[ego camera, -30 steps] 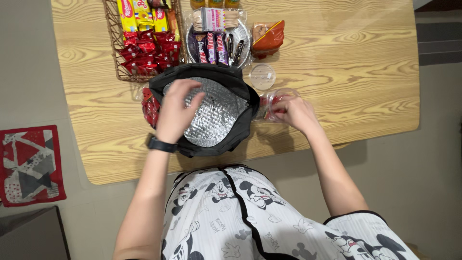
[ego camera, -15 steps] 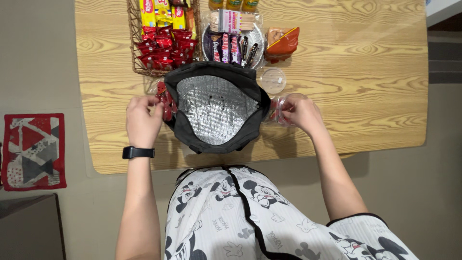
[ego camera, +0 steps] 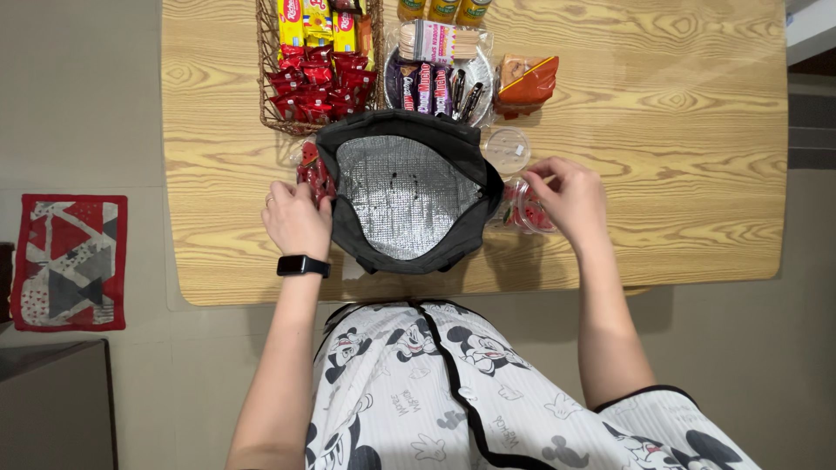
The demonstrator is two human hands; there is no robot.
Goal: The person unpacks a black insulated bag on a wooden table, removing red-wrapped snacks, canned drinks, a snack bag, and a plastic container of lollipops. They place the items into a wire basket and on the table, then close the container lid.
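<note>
We're looking straight down at the wooden table (ego camera: 662, 130), and dead centre sits the open black bag (ego camera: 405, 196) with its silver foil lining showing. Our left hand (ego camera: 299, 222) is at the bag's nine o'clock, fingers curled and pressed against the bag's rim, closed around a red packet (ego camera: 313, 177) there (how firm the pinch is we cannot quite tell). A black watch (ego camera: 302, 265) bands that wrist. Over at three o'clock of the bag, our right hand (ego camera: 572, 198) rests on a small clear cup (ego camera: 525, 211) with red contents, fingers bent and loosely gathered on it. Just at twelve o'clock of that cup lies a clear round lid (ego camera: 506, 148), apart from it. Up at twelve o'clock of the bag stand a wire basket (ego camera: 272, 83) of red and yellow snacks, a clear tray (ego camera: 479, 70) of chocolate bars beside it, and an orange packet (ego camera: 525, 83) at one o'clock
</note>
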